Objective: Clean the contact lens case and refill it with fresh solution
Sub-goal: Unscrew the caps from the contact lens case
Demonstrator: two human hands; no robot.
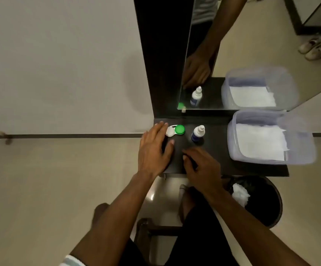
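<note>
A contact lens case (175,130) with one white cap and one green cap lies at the back left of a dark shelf (219,166). A small white solution bottle (198,133) with a blue label stands upright just right of it. My left hand (154,148) hovers flat with fingers spread, its fingertips at the white cap's left edge. My right hand (201,166) rests near the shelf's front edge, fingers loosely curled, holding nothing.
A clear plastic tub (297,143) holding white tissues takes up the shelf's right end. A mirror (203,54) stands behind the shelf. A black bin (267,206) with crumpled tissue sits on the floor below right. A wall is to the left.
</note>
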